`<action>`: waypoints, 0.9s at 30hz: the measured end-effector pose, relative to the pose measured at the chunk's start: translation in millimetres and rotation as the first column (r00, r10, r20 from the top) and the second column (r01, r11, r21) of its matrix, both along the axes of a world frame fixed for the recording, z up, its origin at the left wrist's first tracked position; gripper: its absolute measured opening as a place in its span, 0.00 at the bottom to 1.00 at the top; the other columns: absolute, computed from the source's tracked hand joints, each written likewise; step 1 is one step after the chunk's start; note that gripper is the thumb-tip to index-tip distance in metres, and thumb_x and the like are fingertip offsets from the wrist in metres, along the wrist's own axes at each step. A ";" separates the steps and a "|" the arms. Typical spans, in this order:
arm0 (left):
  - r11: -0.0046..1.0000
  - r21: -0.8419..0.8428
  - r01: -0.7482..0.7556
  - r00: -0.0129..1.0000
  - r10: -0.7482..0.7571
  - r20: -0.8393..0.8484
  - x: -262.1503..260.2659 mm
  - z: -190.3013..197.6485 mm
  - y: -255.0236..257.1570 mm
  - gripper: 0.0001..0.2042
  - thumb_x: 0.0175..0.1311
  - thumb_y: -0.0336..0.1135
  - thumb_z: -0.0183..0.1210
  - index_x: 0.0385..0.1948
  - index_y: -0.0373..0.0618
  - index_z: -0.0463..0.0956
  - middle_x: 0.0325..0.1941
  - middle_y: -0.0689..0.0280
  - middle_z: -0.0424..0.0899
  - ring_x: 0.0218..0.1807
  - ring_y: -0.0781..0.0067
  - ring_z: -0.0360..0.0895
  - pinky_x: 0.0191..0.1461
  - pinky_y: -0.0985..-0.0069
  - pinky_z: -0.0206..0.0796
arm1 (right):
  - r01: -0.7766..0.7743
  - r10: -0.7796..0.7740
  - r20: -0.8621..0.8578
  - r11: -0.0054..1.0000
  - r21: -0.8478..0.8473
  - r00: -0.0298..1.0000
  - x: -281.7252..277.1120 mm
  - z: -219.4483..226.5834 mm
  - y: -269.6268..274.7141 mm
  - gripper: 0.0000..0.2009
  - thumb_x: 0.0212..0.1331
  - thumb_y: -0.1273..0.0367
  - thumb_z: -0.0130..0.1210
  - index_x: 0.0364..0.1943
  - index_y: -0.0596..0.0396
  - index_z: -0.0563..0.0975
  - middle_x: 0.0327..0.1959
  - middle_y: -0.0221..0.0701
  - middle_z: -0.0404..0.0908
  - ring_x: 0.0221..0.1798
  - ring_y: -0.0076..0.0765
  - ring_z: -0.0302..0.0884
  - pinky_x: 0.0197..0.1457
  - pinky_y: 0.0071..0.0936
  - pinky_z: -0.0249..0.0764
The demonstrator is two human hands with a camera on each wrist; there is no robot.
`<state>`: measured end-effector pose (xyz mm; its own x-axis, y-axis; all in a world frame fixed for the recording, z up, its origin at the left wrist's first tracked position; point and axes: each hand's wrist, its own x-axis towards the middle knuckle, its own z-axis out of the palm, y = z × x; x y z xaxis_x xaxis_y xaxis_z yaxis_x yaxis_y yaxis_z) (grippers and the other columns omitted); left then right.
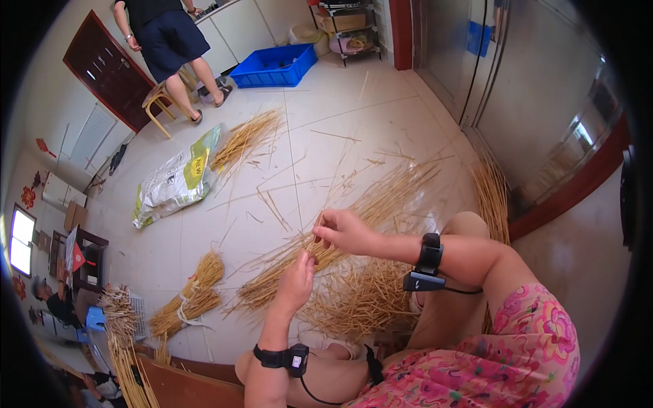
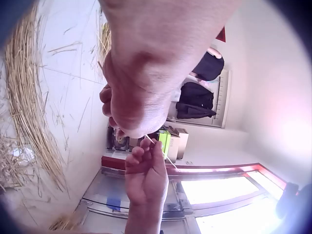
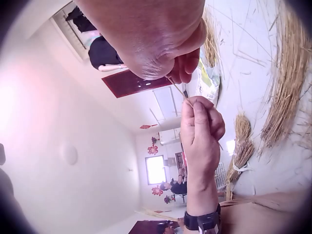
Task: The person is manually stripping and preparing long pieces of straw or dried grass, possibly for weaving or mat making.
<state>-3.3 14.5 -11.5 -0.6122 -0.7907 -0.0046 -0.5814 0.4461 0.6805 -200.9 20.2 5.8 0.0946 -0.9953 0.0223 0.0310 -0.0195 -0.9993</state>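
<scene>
Both bare hands are raised close together over the straw on the floor. A thin straw stalk [image 3: 178,88] stretches between them in the right wrist view. My left hand [image 1: 296,282] pinches it between thumb and curled fingers. At the other side, my right hand [image 1: 347,232] has its fingertips drawn in on the same stalk, seen past the left palm in the left wrist view. Below the hands lies a long spread of loose straw [image 1: 401,197], and nearer my feet a heap of shorter straw [image 1: 360,299].
A tied straw bundle [image 1: 187,292] lies to the left. Farther off are a printed bag [image 1: 177,180] with straw at its mouth and a blue crate [image 1: 272,76]. More straw [image 1: 491,197] leans by the metal door. A person [image 1: 166,41] stands at the back counter.
</scene>
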 end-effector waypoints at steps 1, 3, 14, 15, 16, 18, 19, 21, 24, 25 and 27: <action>1.000 0.015 -0.011 1.000 0.011 0.010 0.5 1.6 -0.1 0.09 0.69 0.37 0.42 0.40 0.43 0.67 0.33 0.50 0.79 0.36 0.44 0.75 0.37 0.56 0.65 | 0.021 -0.022 0.014 0.999 0.028 1.000 -1.1 2.9 -0.6 0.09 0.63 0.68 0.51 0.31 0.61 0.74 0.24 0.29 0.79 0.23 0.19 0.74 0.27 0.20 0.71; 0.999 0.005 -0.042 0.999 0.042 0.016 0.3 4.4 1.8 0.09 0.69 0.37 0.41 0.38 0.44 0.68 0.32 0.51 0.79 0.36 0.44 0.75 0.37 0.56 0.65 | 0.052 -0.052 0.009 0.998 0.020 0.999 -4.7 4.8 -1.6 0.10 0.64 0.67 0.49 0.31 0.60 0.74 0.25 0.28 0.79 0.23 0.18 0.74 0.26 0.19 0.70; 0.979 -0.197 0.040 0.988 -0.009 0.157 12.8 -5.9 -14.9 0.08 0.67 0.37 0.43 0.32 0.43 0.68 0.29 0.52 0.77 0.34 0.45 0.74 0.36 0.55 0.63 | 0.519 -0.469 0.223 0.795 -0.314 0.854 -93.7 67.2 -22.9 0.12 0.68 0.65 0.42 0.32 0.58 0.72 0.27 0.31 0.78 0.24 0.19 0.73 0.25 0.17 0.68; 0.982 -0.185 0.037 0.984 -0.003 0.179 14.3 -10.6 -18.3 0.08 0.66 0.37 0.44 0.32 0.43 0.68 0.29 0.51 0.76 0.34 0.45 0.73 0.36 0.55 0.63 | 0.617 -0.560 0.258 0.709 -0.342 0.787 -115.0 79.5 -18.3 0.11 0.68 0.66 0.42 0.31 0.58 0.72 0.27 0.31 0.78 0.24 0.20 0.73 0.25 0.17 0.68; 0.984 -0.173 0.033 0.979 0.003 0.202 16.5 -15.6 -21.2 0.08 0.66 0.36 0.45 0.32 0.43 0.68 0.29 0.51 0.76 0.34 0.45 0.73 0.36 0.55 0.63 | 0.657 -0.615 0.242 0.650 -0.382 0.750 -138.5 88.8 -11.5 0.11 0.68 0.66 0.42 0.32 0.57 0.72 0.27 0.31 0.78 0.24 0.19 0.74 0.25 0.16 0.68; 0.985 -0.167 0.050 0.972 -0.010 0.234 17.6 -17.7 -19.6 0.08 0.65 0.36 0.46 0.33 0.42 0.68 0.29 0.51 0.77 0.34 0.44 0.73 0.37 0.55 0.63 | 0.688 -0.757 0.072 0.544 -0.481 0.649 -186.4 91.9 11.4 0.11 0.68 0.66 0.42 0.32 0.57 0.72 0.27 0.31 0.78 0.24 0.20 0.74 0.25 0.18 0.69; 0.982 -0.178 0.070 0.971 -0.026 0.237 16.5 -16.8 -19.0 0.08 0.65 0.36 0.47 0.33 0.42 0.68 0.30 0.51 0.77 0.35 0.44 0.73 0.37 0.55 0.63 | 0.670 -0.827 -0.079 0.503 -0.546 0.556 -210.8 91.1 27.1 0.11 0.67 0.66 0.43 0.32 0.58 0.72 0.26 0.31 0.77 0.24 0.21 0.74 0.25 0.20 0.69; 0.989 -0.120 0.083 0.963 -0.049 0.263 13.1 -13.6 -16.3 0.08 0.64 0.37 0.49 0.36 0.42 0.69 0.33 0.51 0.78 0.38 0.45 0.74 0.40 0.56 0.64 | 0.580 -0.790 -0.550 0.591 -0.561 0.273 -253.6 86.9 67.7 0.09 0.65 0.68 0.45 0.33 0.60 0.71 0.27 0.37 0.77 0.25 0.35 0.76 0.28 0.29 0.72; 0.995 0.027 0.092 0.939 -0.096 0.330 10.4 -11.2 -8.4 0.11 0.63 0.38 0.51 0.41 0.41 0.70 0.40 0.50 0.78 0.44 0.46 0.74 0.45 0.58 0.66 | 0.477 -0.339 -0.921 0.787 -0.390 -0.193 -323.1 41.2 141.1 0.05 0.58 0.73 0.47 0.31 0.61 0.71 0.32 0.47 0.78 0.38 0.57 0.75 0.40 0.45 0.72; 0.993 0.033 0.111 0.929 -0.116 0.353 12.4 -17.9 -8.1 0.13 0.62 0.38 0.51 0.43 0.41 0.70 0.43 0.50 0.78 0.47 0.47 0.74 0.48 0.59 0.66 | 0.607 -0.251 -0.958 0.743 -0.282 -0.138 -349.7 10.9 168.1 0.05 0.56 0.73 0.47 0.30 0.60 0.72 0.35 0.48 0.78 0.41 0.57 0.75 0.41 0.47 0.72; 0.990 0.046 0.134 0.911 -0.142 0.388 16.1 -30.3 -10.7 0.16 0.62 0.39 0.52 0.47 0.40 0.69 0.47 0.49 0.77 0.50 0.48 0.73 0.51 0.60 0.65 | 0.626 0.056 -0.976 0.775 -0.090 -0.209 -397.4 -65.8 233.2 0.06 0.54 0.73 0.49 0.31 0.60 0.76 0.35 0.47 0.79 0.39 0.55 0.77 0.43 0.44 0.74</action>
<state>12.8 3.9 -41.8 -0.6620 -0.6959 -0.2784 -0.7352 0.5307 0.4217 -598.3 253.5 -60.0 -0.6262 -0.7797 -0.0076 -0.7693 0.6162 0.1689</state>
